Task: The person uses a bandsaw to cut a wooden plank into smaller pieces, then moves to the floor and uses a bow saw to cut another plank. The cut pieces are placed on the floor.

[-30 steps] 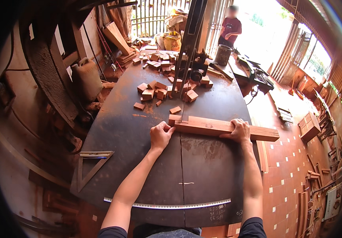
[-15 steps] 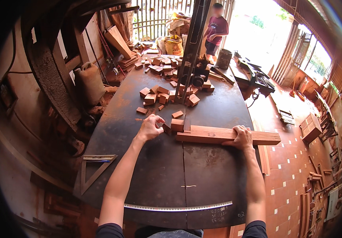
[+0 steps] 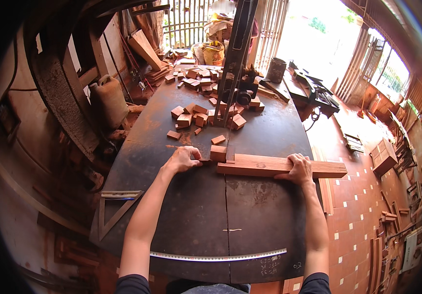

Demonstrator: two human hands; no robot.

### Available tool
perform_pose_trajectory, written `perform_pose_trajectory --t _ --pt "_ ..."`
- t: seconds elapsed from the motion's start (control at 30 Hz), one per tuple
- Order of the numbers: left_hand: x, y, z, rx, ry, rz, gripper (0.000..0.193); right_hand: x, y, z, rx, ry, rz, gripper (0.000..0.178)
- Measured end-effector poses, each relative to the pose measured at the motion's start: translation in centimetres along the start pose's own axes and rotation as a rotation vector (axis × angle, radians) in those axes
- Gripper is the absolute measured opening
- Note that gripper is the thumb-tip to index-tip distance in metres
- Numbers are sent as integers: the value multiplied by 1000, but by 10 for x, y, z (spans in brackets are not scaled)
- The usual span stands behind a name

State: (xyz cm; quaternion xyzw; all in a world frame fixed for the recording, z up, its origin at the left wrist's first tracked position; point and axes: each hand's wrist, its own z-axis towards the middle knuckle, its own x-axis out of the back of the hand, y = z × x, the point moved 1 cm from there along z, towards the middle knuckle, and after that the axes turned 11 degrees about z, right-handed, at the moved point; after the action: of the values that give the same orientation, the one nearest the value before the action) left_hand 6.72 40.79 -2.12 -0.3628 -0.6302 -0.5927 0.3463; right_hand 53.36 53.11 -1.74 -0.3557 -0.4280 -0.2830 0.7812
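My left hand [image 3: 183, 159] is closed in a pinch on a small thin wood piece [image 3: 204, 159], left of the saw line. My right hand [image 3: 296, 169] grips a long reddish wooden beam [image 3: 260, 167] lying crosswise on the dark saw table [image 3: 186, 215]. Against the beam's left end, by the thin blade of the band saw [image 3: 228, 139], sits a wood block [image 3: 217, 153]. A smaller offcut [image 3: 218, 139] lies just behind that block. My fingers hide part of the thin piece.
Several cut blocks [image 3: 184, 120] are heaped across the far table around the saw's upright post [image 3: 238, 54]. A triangular square [image 3: 118, 210] rests at the left edge, and a measuring strip [image 3: 220, 257] runs along the near edge. A plastic jug [image 3: 109, 102] stands left.
My left hand has shifted slightly left and down, and the thin piece has tipped from upright to nearly flat. The person in the background has moved mostly behind the saw post. The beam stays put.
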Motion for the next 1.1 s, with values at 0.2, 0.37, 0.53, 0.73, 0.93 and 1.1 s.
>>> perform_pose_trajectory --t 0.2,0.37,0.53,0.73,0.93,1.1 --pt "-23 -5 20 44 247 -26 20 0 1 0 43 20 -12 90" --pt "-29 7 35 416 506 57 30 2 -6 -6 50 -12 28 89" --pt "-12 3 -18 221 526 114 38 12 -22 -42 132 37 50 86" --pt "-6 25 -129 -12 264 -72 41 23 -67 -101 255 239 47 75" --pt "-18 46 -174 -162 166 -133 43 34 -68 -128 279 183 78 69" --pt "-33 60 -176 -351 185 -70 53 30 -66 -132 277 176 62 72"
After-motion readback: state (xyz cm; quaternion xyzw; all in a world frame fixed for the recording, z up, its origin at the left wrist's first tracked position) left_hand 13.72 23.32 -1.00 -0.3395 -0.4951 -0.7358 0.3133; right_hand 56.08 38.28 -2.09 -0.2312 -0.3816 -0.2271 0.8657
